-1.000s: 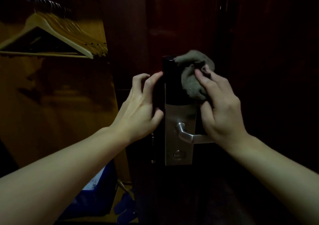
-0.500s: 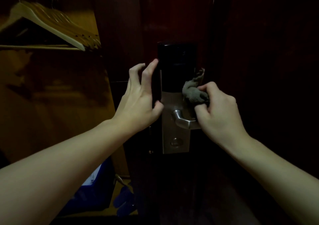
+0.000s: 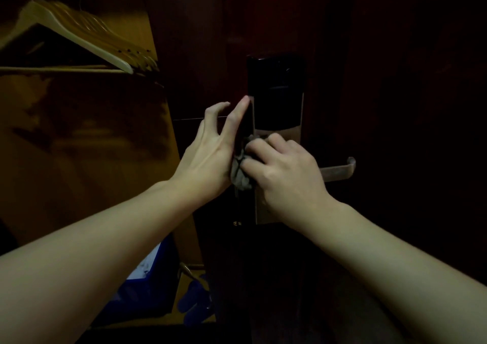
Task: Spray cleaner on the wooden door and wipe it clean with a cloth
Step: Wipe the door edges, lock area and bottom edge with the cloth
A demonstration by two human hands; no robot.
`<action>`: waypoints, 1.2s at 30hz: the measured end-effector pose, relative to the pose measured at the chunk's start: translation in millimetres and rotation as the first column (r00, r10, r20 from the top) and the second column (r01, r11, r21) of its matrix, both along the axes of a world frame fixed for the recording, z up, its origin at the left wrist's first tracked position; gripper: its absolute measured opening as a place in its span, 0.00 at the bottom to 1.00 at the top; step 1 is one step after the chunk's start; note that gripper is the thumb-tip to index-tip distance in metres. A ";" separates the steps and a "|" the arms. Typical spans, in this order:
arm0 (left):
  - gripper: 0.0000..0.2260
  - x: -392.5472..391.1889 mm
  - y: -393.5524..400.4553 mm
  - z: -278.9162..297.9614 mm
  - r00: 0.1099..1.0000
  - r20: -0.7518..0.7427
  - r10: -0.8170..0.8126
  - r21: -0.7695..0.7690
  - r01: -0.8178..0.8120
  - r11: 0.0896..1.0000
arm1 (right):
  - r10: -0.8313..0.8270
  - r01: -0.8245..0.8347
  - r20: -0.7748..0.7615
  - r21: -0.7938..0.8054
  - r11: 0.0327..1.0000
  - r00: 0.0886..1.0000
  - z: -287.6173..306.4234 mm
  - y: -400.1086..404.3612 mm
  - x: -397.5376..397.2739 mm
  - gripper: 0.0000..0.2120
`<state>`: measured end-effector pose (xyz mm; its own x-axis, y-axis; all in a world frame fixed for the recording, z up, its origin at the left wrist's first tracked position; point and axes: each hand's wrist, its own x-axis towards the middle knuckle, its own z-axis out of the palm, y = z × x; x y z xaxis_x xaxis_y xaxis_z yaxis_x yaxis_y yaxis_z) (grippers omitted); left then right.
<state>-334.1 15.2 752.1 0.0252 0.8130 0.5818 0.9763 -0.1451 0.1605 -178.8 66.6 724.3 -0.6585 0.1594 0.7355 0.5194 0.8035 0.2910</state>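
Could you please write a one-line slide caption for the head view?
Right hand wipes the metal lock plate with a crumpled grey cloth; left hand steadies the dark wooden door's edge.

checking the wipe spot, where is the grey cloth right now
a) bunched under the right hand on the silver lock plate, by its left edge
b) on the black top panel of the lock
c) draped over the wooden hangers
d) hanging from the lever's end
a: the crumpled grey cloth is gripped by the right hand against the silver metal lock plate, below the black panel.
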 end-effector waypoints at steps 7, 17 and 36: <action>0.49 -6.3 0.1 -0.5 0.997 -0.074 -0.010 -0.001 0.010 1.000 | 0.064 -0.056 -0.045 0.164 0.985 0.997 -5.4 4.6 2.1 0.13; 0.56 -18.2 -0.2 -6.2 0.970 -0.241 0.002 -0.033 -0.011 0.999 | -0.059 0.055 0.020 0.176 0.983 0.998 -96.6 18.2 -14.7 0.19; 0.31 -0.5 24.1 -17.5 0.979 -0.145 0.144 0.354 -0.085 0.932 | 0.156 -0.156 -0.004 0.029 0.987 0.988 -160.0 77.8 70.8 0.15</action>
<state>-334.5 39.2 734.6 0.0637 0.5668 0.8214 0.9979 -0.0479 -0.0443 -108.1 144.5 564.3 -0.6693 0.0339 0.7422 0.3901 0.8662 0.3123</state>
